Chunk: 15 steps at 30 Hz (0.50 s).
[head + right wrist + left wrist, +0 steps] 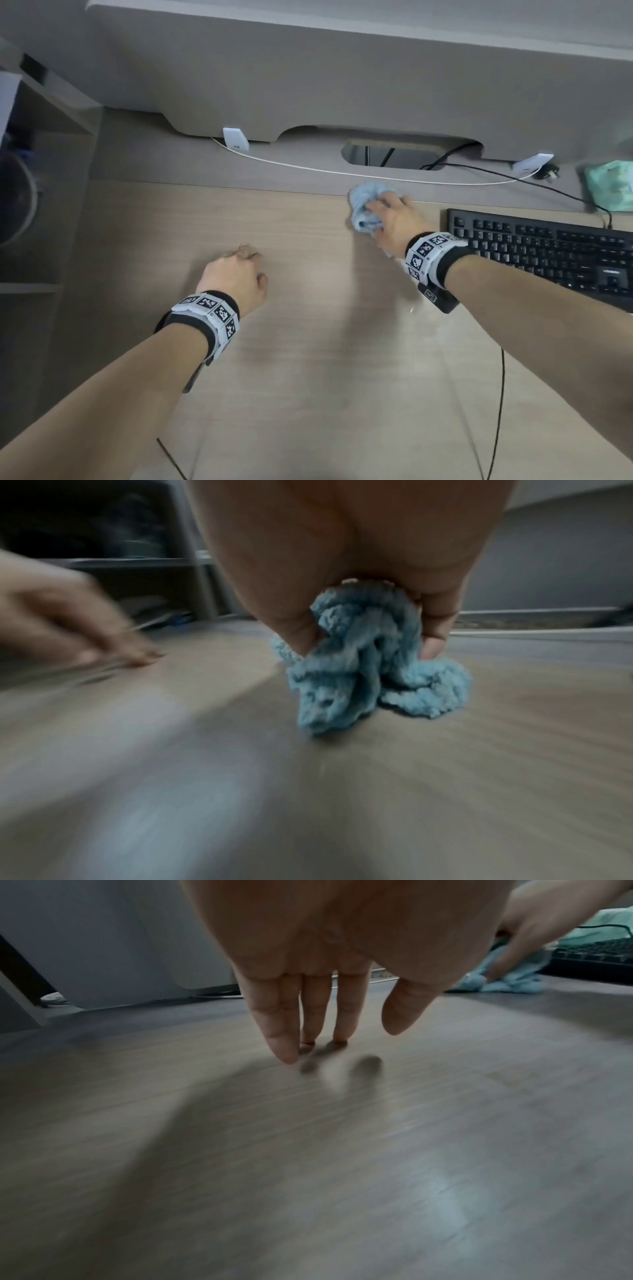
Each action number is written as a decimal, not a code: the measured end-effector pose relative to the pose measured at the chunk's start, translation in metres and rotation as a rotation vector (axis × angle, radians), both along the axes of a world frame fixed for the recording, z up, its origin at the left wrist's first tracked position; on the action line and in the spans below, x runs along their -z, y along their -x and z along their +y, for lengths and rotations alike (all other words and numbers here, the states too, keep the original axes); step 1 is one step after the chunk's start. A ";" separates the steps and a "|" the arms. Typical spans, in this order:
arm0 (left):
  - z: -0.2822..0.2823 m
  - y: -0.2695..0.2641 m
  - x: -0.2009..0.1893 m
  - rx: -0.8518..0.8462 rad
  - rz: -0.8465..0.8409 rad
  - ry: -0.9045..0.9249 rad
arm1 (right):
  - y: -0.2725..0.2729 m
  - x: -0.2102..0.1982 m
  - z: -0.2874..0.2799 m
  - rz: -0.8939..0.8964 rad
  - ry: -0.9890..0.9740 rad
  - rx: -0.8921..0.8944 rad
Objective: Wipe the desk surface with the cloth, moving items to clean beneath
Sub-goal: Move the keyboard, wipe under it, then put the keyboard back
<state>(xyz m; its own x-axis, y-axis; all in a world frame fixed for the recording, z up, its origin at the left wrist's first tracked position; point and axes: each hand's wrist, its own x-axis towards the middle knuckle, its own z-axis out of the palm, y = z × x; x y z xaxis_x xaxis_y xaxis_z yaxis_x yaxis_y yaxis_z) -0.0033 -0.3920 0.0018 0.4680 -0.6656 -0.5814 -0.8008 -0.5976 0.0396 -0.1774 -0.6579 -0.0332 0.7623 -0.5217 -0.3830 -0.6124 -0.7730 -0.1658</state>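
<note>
A crumpled light-blue cloth (364,209) lies bunched on the wooden desk (308,342), just left of the keyboard. My right hand (390,219) grips it, fingers and thumb curled into the folds of the cloth (363,669), pressing it down on the desk (479,777). My left hand (236,274) is over the middle of the desk and holds nothing. In the left wrist view its fingers (284,1020) hang straight down, tips touching or nearly touching the desk (308,1150). The cloth (507,980) shows at the right there.
A black keyboard (548,250) sits at the right, its cable (498,411) trailing to the near edge. At the back are a white cable (308,168), two white adapters (235,138), a cable cut-out (390,156) and a green packet (609,185). Shelving (41,171) stands at the left.
</note>
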 end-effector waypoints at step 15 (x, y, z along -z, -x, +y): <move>0.030 -0.055 0.012 0.100 0.190 0.200 | -0.018 -0.005 0.037 0.246 0.010 0.643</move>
